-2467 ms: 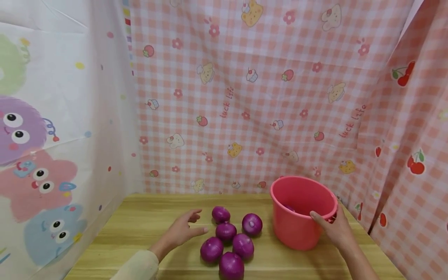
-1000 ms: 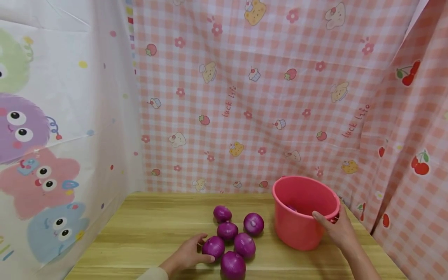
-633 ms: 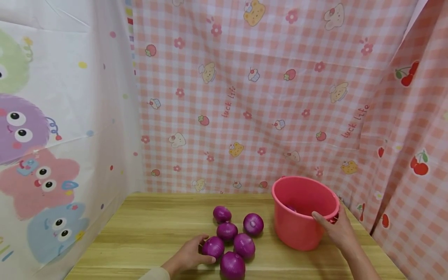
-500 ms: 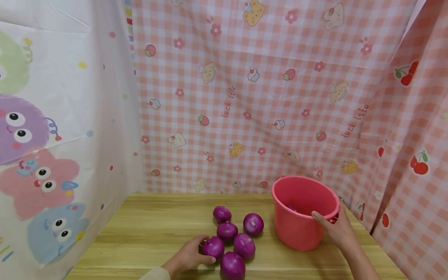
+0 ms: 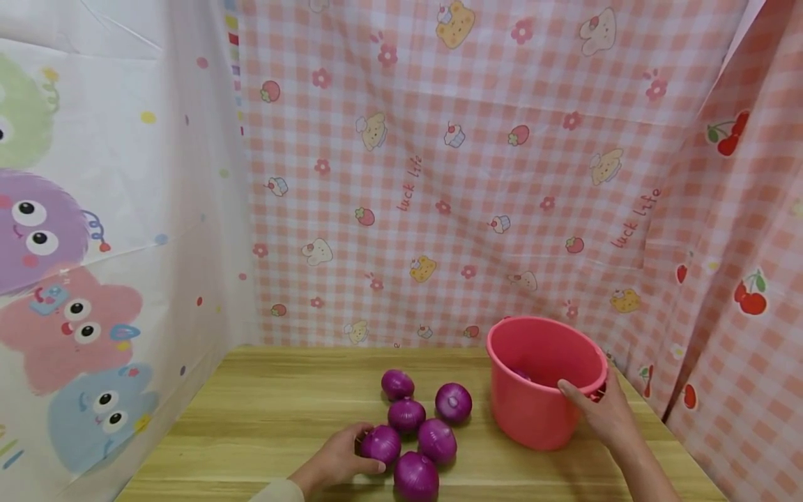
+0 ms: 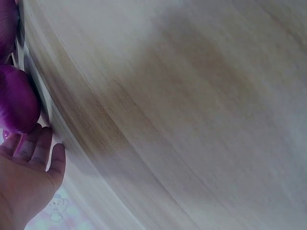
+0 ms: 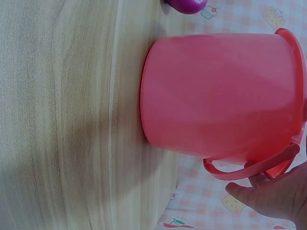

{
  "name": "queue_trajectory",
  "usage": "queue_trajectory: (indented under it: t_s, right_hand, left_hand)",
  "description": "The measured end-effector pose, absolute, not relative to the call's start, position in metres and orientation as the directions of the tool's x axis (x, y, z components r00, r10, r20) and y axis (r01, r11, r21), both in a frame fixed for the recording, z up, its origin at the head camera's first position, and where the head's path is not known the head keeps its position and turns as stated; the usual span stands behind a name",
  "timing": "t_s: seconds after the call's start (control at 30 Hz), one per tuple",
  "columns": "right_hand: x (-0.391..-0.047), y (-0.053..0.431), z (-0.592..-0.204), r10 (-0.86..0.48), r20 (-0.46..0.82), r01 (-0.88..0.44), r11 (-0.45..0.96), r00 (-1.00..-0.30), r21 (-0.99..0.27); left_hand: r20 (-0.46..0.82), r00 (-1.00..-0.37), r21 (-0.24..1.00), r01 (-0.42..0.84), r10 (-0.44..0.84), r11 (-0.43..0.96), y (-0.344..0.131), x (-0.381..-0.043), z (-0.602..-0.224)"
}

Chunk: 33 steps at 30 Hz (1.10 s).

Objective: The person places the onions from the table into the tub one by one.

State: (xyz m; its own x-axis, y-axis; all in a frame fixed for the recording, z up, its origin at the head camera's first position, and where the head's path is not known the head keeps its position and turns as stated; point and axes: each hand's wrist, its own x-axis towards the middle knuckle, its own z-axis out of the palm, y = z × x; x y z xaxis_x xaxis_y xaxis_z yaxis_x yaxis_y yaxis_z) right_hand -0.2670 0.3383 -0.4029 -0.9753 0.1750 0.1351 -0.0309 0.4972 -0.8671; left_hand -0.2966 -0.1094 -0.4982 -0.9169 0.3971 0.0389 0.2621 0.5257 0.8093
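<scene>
Left hand (image 5: 341, 457) partly closed, thumb and fingers curved about the leftmost onion (image 5: 381, 445), which sits on the table (image 5: 263, 397) well in from the left edge. Five other onions (image 5: 437, 441) bunched to its right. Right hand (image 5: 604, 415) grips the rim of the pink bucket (image 5: 533, 416), upright near the table's right edge; something purple (image 5: 522, 374) shows inside.

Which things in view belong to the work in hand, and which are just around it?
Part of the work:
left hand, fingers around an onion
five other onions
right hand, holding the bucket
purple thing inside it

Just around it:
table
pink checked cloth
white cartoon cloth
</scene>
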Motion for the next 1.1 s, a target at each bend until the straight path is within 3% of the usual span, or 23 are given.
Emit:
queue_trajectory:
  t_s: [1.1]
  right_hand:
    - [-0.267,0.337,-0.401,0.187,0.099,0.003,0.482,-0.977,-0.876]
  left_hand:
    - [0.088,-0.942,0.796,0.262,0.323,0.546,-0.121,-0.305,-0.482]
